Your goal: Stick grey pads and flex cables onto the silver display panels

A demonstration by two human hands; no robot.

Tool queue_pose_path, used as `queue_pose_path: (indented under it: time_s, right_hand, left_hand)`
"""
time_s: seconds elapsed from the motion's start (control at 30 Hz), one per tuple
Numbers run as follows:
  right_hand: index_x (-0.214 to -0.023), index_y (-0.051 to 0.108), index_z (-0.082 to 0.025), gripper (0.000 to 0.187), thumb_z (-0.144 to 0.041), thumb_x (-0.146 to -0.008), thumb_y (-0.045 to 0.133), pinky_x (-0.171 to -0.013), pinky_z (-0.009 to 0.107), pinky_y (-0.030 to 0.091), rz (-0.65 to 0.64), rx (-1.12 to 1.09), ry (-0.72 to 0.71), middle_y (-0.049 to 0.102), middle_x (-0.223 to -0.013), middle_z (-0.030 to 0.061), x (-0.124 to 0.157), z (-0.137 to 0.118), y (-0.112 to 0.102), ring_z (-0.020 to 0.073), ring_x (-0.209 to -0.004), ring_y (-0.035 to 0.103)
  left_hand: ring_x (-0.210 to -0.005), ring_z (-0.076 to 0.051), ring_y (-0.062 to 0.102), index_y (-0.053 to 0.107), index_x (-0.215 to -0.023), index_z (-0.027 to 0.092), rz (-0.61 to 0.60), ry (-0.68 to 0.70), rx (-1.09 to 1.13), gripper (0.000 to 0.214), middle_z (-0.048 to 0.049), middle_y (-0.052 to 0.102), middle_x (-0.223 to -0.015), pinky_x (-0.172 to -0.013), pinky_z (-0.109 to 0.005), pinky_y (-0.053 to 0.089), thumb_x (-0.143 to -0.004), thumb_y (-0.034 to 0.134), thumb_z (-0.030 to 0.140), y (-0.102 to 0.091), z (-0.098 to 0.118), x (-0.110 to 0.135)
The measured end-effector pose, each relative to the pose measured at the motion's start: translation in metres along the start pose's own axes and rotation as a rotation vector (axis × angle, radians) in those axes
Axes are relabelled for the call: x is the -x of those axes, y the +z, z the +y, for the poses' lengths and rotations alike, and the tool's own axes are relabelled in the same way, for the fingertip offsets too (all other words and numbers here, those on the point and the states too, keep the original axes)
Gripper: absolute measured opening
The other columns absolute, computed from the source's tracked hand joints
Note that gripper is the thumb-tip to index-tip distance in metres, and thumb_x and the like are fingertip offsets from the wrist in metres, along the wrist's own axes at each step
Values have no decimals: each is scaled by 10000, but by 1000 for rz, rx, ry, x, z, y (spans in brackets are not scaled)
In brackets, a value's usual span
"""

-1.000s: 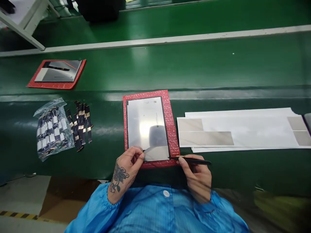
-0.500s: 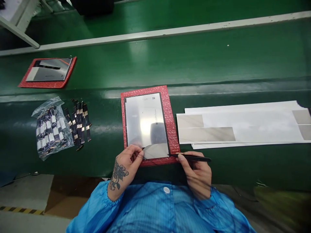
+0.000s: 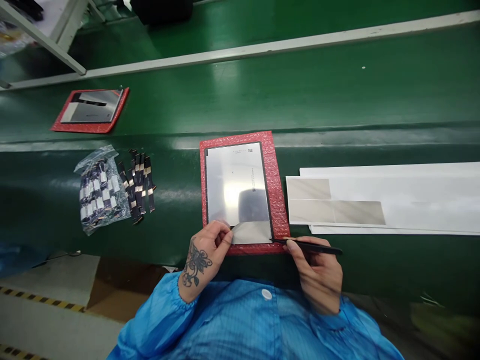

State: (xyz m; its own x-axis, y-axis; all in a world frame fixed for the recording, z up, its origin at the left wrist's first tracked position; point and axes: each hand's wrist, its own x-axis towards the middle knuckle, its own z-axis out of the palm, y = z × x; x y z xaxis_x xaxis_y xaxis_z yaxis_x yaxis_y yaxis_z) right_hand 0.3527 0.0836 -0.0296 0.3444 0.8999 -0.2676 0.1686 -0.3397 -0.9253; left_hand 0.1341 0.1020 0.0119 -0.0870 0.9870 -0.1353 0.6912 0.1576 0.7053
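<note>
A silver-backed display panel lies on a red bubble-wrap sheet in front of me. Across its near end is a pale grey adhesive strip, its left part curved up off the panel. My left hand pinches the strip's left end between thumb and fingertips. Black tweezers are in my right hand, their tips touching the strip's right end at the panel's near right corner. Whether the tweezer tips grip the strip is too small to tell.
Left of the panel lie a clear bag of flex cables and several loose flex cables. Farther back left, another panel rests on red wrap. White backing sheets with grey strips lie to the right. A pale rail crosses the green bench.
The whole view has shifted, so everything sits farther right. Both hands keep nearly the same place on the panel, with the strip still pinched and the tweezers at its right end.
</note>
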Motion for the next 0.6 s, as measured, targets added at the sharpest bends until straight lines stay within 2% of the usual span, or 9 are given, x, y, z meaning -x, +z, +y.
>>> queue_pose_path:
  time_s: [0.27,0.6]
  right_hand:
    - [-855,694,-253,333,-519,-690,809,-644,341,593,17,8,15,750,-749,8,0,1,0,228,-683,725]
    - [-874,690,-274,319,-516,-704,807,-658,348,600,11,21,7,755,-782,3,0,3,0,228,-713,732]
  left_hand:
    - [-531,-93,503,606,-725,196,11,54,-45,167,35,590,-634,-527,-191,409,-877,544,225,1,-1,1]
    - [-552,-96,524,590,-732,198,-1,105,-91,170,34,591,-651,-553,-196,424,-892,535,209,1,-2,1]
